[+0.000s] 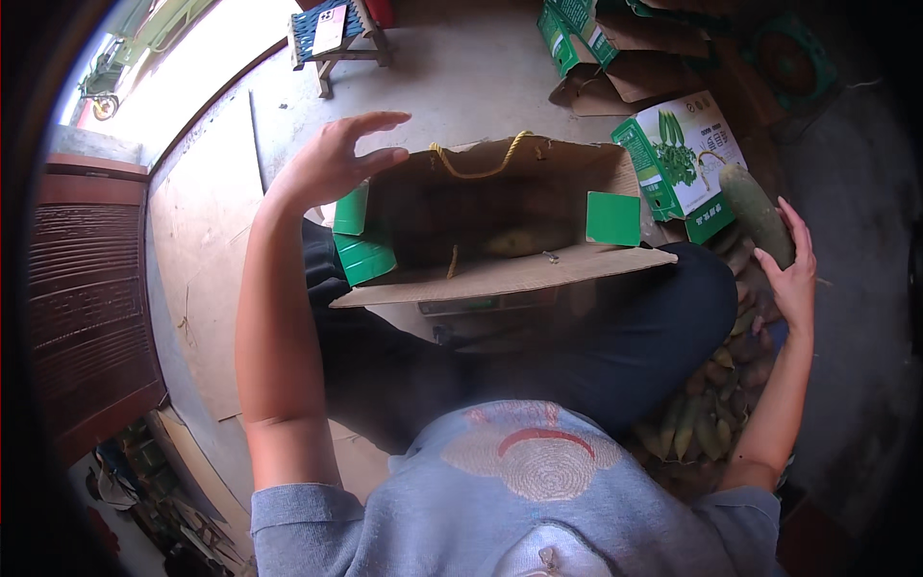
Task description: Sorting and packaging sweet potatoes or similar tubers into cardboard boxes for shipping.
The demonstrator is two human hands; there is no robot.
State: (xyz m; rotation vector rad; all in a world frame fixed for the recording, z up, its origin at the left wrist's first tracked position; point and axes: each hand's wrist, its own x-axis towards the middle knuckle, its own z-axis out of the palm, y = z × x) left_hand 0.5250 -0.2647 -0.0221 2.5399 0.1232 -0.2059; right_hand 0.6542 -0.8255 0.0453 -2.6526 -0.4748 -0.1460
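Observation:
My right hand (794, 274) grips the lower part of a green radish (759, 210), thick and dull-skinned, held up to the right of my knee. Above the far left corner of an open cardboard box (510, 279), my left hand (338, 159) has its fingers and thumb apart, with nothing held. The box stands between my bent legs, its green end flaps (613, 219) folded outward. A yellow rope handle (481, 174) loops over its far wall. Inside it is dark; one pale greenish shape (519, 240) shows near the near wall.
More radishes (707, 423) lie piled at my right side. Beyond my right knee stands a green and white printed carton (687, 159), with other cartons (625, 48) farther back. A small woven stool (336, 37) bearing a phone (330, 29) stands ahead on the left. Flat cardboard (202, 269) lies left.

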